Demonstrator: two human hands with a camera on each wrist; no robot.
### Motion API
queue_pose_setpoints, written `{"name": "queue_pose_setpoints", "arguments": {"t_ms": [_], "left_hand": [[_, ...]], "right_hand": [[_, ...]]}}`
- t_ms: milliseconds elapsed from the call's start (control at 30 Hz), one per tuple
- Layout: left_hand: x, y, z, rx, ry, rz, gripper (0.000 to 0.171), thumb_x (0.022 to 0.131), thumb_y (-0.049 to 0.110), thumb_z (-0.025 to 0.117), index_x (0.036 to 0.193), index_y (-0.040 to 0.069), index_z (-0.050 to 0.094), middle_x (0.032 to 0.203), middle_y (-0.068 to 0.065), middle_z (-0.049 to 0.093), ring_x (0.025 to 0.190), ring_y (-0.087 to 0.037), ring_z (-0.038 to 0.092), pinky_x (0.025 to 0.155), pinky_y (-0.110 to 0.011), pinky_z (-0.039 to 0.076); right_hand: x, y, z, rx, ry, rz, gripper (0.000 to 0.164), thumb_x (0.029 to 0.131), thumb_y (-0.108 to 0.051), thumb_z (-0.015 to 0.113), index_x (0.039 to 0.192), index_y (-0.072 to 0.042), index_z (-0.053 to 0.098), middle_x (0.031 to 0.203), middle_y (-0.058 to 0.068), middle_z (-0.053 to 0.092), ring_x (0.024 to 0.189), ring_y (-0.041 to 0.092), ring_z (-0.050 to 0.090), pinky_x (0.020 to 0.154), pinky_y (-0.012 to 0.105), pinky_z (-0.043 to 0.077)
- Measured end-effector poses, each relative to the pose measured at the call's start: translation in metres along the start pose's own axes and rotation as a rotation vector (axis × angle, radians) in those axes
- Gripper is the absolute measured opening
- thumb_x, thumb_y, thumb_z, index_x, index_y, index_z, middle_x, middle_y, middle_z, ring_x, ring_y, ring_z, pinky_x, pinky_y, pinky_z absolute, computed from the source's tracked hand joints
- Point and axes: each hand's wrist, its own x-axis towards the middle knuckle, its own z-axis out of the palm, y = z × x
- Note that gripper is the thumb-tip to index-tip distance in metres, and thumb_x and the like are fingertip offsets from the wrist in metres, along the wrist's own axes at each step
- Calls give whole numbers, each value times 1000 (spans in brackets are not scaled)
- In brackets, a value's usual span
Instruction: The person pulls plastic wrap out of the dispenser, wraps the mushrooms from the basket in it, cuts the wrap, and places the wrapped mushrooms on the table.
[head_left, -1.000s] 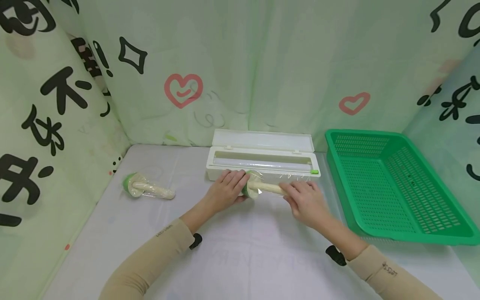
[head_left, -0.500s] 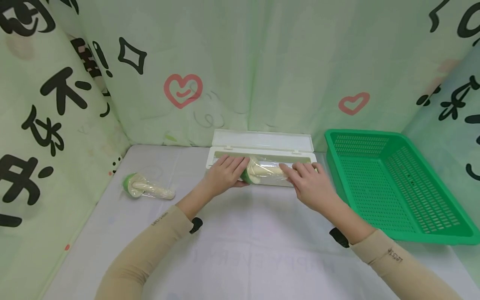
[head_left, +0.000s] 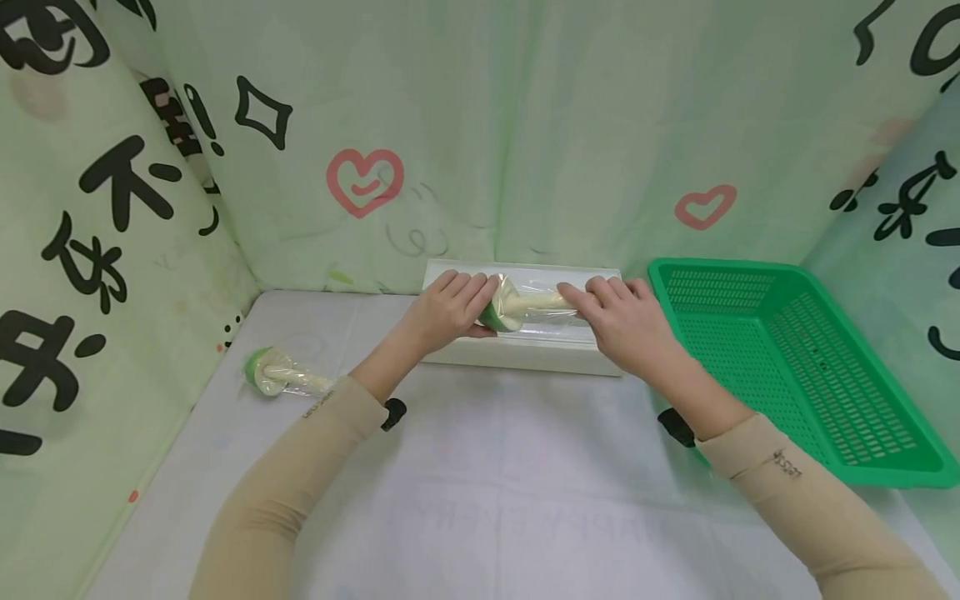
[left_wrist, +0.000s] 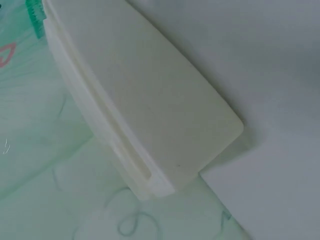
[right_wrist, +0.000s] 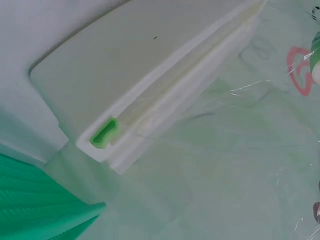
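Note:
A mushroom-shaped piece point(head_left: 512, 307) with a green cap and cream stem is held sideways above the white cling film dispenser point(head_left: 525, 357). Clear film lies around the stem. My left hand point(head_left: 453, 310) grips the cap end, while my right hand point(head_left: 618, 321) holds the far end of the stem, partly hiding it. In the right wrist view, clear film spans the space beside the dispenser, whose green slide cutter point(right_wrist: 105, 133) shows at one end. Only the dispenser point(left_wrist: 150, 90) and table appear in the left wrist view. Farther left lies a second mushroom-shaped piece point(head_left: 279, 372) in film.
A green plastic basket point(head_left: 780, 265) stands at the right, close to my right forearm. Its edge point(right_wrist: 60, 210) also enters the right wrist view. Behind the dispenser rises a pale green printed curtain point(head_left: 585, 167). White cloth point(head_left: 487, 483) covers the table.
Both hands have raised the mushroom-shaped piece from in front of the dispenser to above it, covering the slot and part of the open lid. The second piece stays put.

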Motion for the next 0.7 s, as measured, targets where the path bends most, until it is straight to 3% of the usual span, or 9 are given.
{"name": "queue_pose_setpoints", "arguments": {"t_ms": [233, 500, 700], "left_hand": [[10, -10, 0, 17, 10, -5, 74, 65, 55, 72, 110, 0, 53, 93, -7, 61, 79, -20, 57, 72, -29, 47], [20, -18, -4, 30, -17, -10, 68, 70, 53, 69, 110, 0, 54, 95, -8, 63, 80, -21, 59, 74, -30, 49], [25, -23, -6, 51, -14, -16, 71, 68, 55, 70, 109, 0, 53, 93, -7, 61, 79, -21, 57, 74, -31, 48]], "right_hand": [[11, 10, -4, 2, 7, 19, 33, 84, -2, 57, 114, -14, 48, 80, 8, 47, 65, 25, 44, 59, 40, 38], [22, 20, -11, -20, 2, 14, 35, 85, -3, 57, 117, -15, 47, 82, 10, 47, 65, 27, 45, 60, 41, 38], [29, 24, -15, -6, 7, 10, 38, 82, -4, 62, 116, -15, 48, 81, 10, 48, 64, 27, 47, 63, 42, 41]]}}
